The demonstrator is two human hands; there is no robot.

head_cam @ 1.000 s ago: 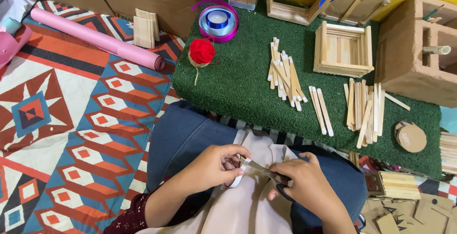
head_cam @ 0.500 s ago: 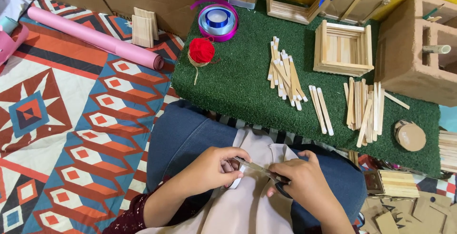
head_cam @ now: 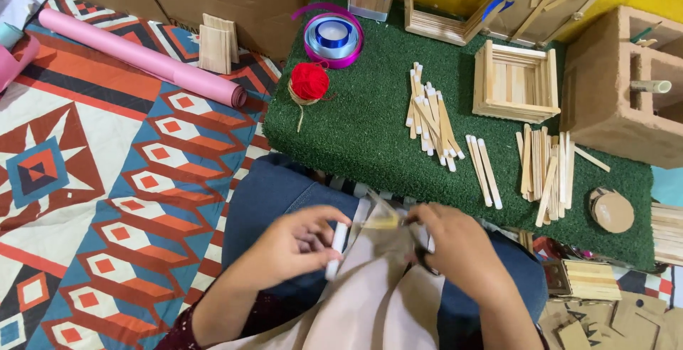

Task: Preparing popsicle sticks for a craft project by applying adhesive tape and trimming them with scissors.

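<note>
Resting over the lap, a white stick [head_cam: 336,249] stands nearly upright in the left hand [head_cam: 297,240], fingers curled around its lower half and thumb stretched toward the right hand [head_cam: 455,247]. That hand arches palm-down, fingertips pinching a blurred, clear yellowish piece [head_cam: 383,220] just beside the stick's top; what else it holds I cannot tell. Both forearms angle in from below. Beyond the hands, wooden sticks [head_cam: 430,117] lie on a green mat [head_cam: 363,133], with a red yarn ball [head_cam: 309,81] further left.
</note>
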